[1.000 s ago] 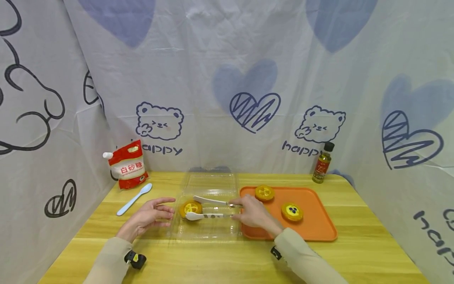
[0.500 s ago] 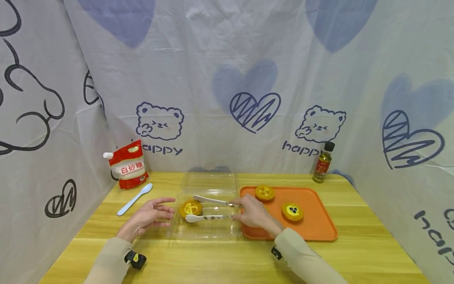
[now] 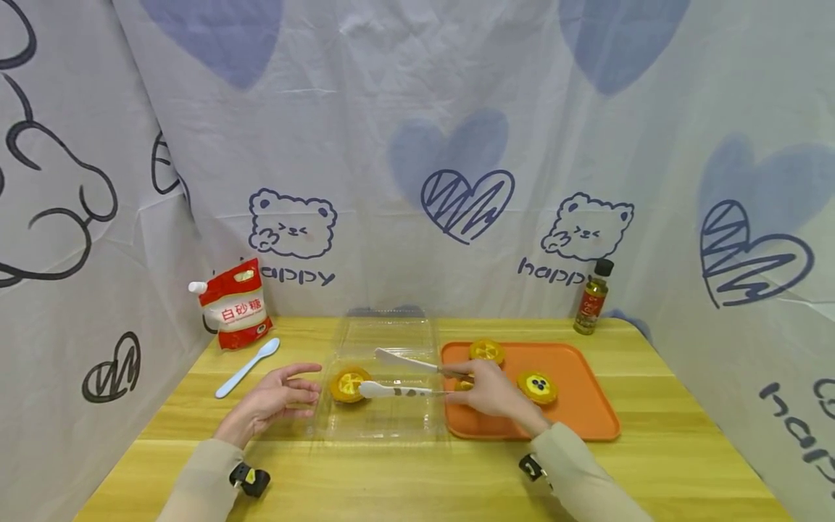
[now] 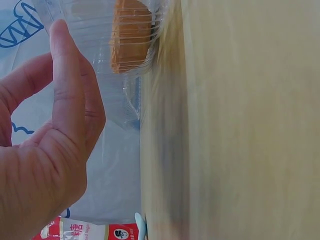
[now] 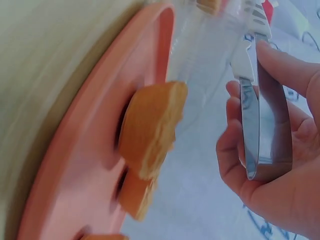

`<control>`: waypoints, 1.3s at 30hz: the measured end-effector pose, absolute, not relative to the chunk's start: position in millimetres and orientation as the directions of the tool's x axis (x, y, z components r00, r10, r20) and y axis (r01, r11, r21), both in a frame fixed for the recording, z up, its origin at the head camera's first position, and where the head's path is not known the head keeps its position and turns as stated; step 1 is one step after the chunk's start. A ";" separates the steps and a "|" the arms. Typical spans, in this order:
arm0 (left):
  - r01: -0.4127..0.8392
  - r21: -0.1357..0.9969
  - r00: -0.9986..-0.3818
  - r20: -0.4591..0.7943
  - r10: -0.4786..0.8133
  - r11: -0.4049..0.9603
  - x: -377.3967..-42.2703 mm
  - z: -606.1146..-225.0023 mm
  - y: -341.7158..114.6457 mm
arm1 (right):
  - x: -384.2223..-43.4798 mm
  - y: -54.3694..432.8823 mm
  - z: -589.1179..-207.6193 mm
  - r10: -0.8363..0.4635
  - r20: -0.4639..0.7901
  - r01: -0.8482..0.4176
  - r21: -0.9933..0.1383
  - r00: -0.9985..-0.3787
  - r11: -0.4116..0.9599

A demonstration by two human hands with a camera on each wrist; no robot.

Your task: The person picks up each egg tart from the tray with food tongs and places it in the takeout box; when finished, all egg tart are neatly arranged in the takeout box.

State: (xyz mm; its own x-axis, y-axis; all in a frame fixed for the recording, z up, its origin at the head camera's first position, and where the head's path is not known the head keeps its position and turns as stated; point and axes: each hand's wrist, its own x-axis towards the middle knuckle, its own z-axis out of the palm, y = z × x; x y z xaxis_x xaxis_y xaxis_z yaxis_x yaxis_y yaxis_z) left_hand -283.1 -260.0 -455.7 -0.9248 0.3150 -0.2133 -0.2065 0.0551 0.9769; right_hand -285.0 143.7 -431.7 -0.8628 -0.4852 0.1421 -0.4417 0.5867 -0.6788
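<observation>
Apparently at the setting-down step, we gripped spread tongs (image 3: 385, 390) in our right hand (image 3: 491, 390) near a tart (image 3: 346, 386) inside the clear container (image 3: 391, 426), our left hand (image 3: 283, 397) relaxed and holding nothing beside it, and the next move seemed to call for clean withdrawal.

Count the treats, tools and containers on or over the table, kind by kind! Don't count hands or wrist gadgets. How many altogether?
Clear box: 1
Orange tray: 1
Tarts: 4 (1 in the box, 3 on the tray)
Tongs: 1
Spoon: 1
Sugar bag: 1
Bottle: 1
Total: 10
</observation>
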 end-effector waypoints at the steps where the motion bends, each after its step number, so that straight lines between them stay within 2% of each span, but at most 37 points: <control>1: -0.202 0.978 -0.925 -0.209 0.317 0.058 -283.2 -456.1 -260.1 | -284.8 146.9 -431.2 -0.480 0.145 -0.437 -0.687 -0.865 0.580; 11: -0.180 0.979 -0.931 -0.200 0.307 0.091 -287.1 -455.8 -256.5 | -278.9 181.7 -427.6 -0.402 0.059 -0.305 -0.754 -0.914 0.582; 17: -0.190 0.978 -0.928 -0.209 0.307 0.091 -288.6 -456.9 -257.2 | -279.1 203.6 -434.6 -0.399 0.086 -0.324 -0.746 -0.913 0.581; 27: -0.193 0.977 -0.925 -0.211 0.315 0.090 -285.6 -455.8 -258.7 | -279.9 237.7 -428.0 -0.466 0.081 -0.367 -0.737 -0.881 0.567; 39: -0.182 0.978 -0.921 -0.206 0.331 0.103 -287.5 -456.7 -261.8 | -271.9 284.7 -423.9 -0.363 0.069 -0.299 -0.717 -0.929 0.629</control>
State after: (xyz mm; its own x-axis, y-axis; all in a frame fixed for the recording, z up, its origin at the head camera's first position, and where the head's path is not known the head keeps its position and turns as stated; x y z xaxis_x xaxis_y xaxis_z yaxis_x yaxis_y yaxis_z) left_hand -287.5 -261.8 -456.7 -0.9211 0.3305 -0.2059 -0.1818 0.1026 0.9780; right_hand -271.9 284.7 -423.9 -0.9292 -0.3629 0.0694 -0.2992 0.6291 -0.7174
